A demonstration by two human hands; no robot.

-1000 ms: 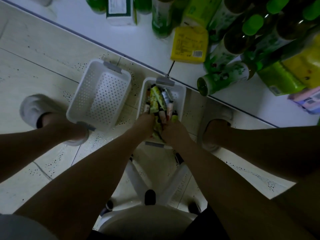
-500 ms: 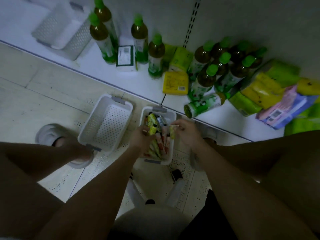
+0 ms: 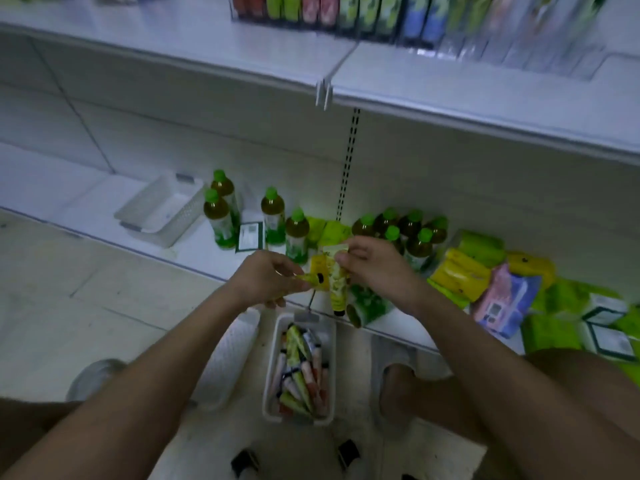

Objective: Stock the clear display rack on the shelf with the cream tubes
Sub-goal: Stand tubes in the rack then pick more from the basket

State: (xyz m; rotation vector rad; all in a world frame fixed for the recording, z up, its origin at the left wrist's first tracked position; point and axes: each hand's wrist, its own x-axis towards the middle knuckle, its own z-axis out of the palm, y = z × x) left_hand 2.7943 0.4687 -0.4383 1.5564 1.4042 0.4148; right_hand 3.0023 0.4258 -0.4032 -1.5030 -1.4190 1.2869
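While the left hand (image 3: pixel 266 280) grips one yellow-green cream tube (image 3: pixel 309 279) and the right hand (image 3: pixel 372 268) pinches another tube (image 3: pixel 335 284) by its crimped end above the floor basket (image 3: pixel 273 372), the clear display rack (image 3: pixel 450 26) waits on the upper shelf's front edge; a loose pinch could drop it.

No print can be read here. The tubes (image 3: pixel 335 282), bottles (image 3: pixel 273 216) and packs (image 3: pixel 460 275) carry labels, all too blurred to read.
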